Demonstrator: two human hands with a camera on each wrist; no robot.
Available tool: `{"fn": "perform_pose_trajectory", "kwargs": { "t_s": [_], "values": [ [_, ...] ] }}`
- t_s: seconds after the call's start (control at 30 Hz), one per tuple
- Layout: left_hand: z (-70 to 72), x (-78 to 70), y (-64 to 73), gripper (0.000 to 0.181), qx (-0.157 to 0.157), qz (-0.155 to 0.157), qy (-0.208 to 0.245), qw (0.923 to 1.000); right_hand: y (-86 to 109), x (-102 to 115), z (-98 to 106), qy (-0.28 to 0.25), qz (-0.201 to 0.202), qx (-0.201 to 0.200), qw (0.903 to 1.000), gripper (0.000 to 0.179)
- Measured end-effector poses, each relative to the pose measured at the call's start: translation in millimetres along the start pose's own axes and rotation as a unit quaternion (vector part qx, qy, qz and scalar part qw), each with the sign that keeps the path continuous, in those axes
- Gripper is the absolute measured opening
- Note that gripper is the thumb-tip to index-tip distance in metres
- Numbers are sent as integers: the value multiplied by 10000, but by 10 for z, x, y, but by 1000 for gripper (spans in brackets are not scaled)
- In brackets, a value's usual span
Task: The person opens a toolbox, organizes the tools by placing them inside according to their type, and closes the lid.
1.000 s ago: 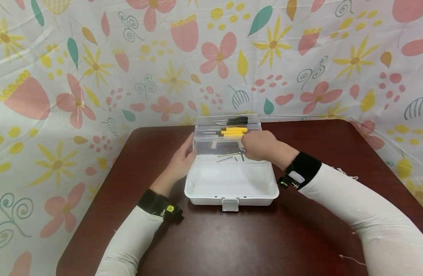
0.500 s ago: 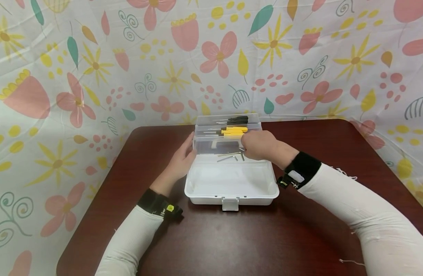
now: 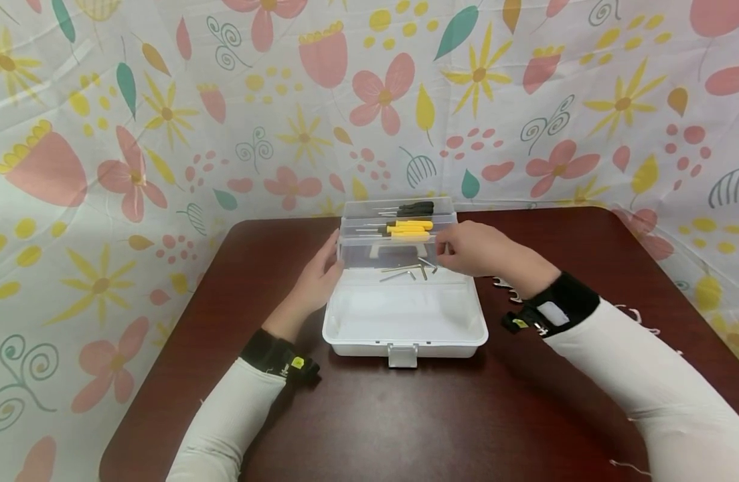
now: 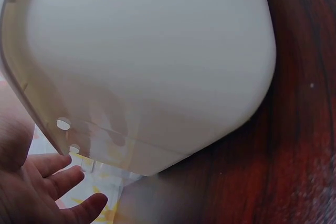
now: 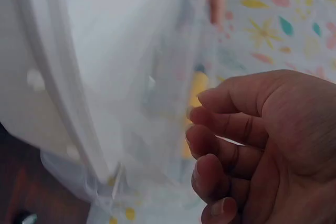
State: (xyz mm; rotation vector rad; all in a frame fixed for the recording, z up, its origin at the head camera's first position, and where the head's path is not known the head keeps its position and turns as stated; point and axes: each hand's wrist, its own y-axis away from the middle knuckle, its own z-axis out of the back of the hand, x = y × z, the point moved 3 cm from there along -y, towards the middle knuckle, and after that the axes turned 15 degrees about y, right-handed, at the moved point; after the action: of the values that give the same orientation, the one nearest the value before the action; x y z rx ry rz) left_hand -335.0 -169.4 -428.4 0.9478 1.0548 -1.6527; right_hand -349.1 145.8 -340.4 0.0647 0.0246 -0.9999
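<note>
A white toolbox [image 3: 405,314] stands with its clear lid [image 3: 357,254] tipped back. Black-handled screwdrivers [image 3: 419,209] and yellow-handled screwdrivers [image 3: 410,229] lie in the lid's upper compartments. Several hex keys [image 3: 399,276] lie lower down, near the hinge. My left hand [image 3: 314,278] rests its fingers at the lid's left edge; in the left wrist view the fingers are relaxed beside the box's white wall [image 4: 147,51]. At the lid's right edge is my right hand [image 3: 474,248], its fingers loosely bent with nothing between them in the right wrist view.
Metal wrench ends [image 3: 507,288] show on the dark red table [image 3: 369,415] beneath the right forearm. White strings [image 3: 637,318] lie farther right. A flower-print cloth [image 3: 255,100] hangs behind the table. A latch [image 3: 402,356] sits at the box's front.
My right hand has let go of a hex key, which now lies with the others, and has drawn back to the right. Wrench ends have come into view. The left hand stays in place.
</note>
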Motion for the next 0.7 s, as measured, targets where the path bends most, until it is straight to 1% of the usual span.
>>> {"fn": "perform_pose_trajectory", "kwargs": {
  "t_s": [0.13, 0.3, 0.4, 0.53, 0.6, 0.7],
  "values": [
    [3, 5, -3, 64, 10, -13, -11, 10000, 168, -266, 2, -417, -186, -76, 9989, 8],
    [8, 4, -11, 65, -25, 0, -9, 10000, 369, -650, -93, -613, -383, -195, 9972, 9],
    [7, 16, -18, 65, -23, 35, -3, 10000, 491, -866, -207, -717, -506, -226, 9959, 8],
    [4, 21, -20, 65, -26, 51, 5, 10000, 626, -1117, -417, -1052, -741, -136, 9916, 15],
    [-1, 21, -18, 65, -28, 45, 10, 10000, 682, -1220, -520, -1196, -903, -63, 9887, 18],
    [-10, 17, -14, 65, -31, 54, 44, 10000, 748, -1342, -651, -1242, -1100, 16, 9861, 20]
  ]
}}
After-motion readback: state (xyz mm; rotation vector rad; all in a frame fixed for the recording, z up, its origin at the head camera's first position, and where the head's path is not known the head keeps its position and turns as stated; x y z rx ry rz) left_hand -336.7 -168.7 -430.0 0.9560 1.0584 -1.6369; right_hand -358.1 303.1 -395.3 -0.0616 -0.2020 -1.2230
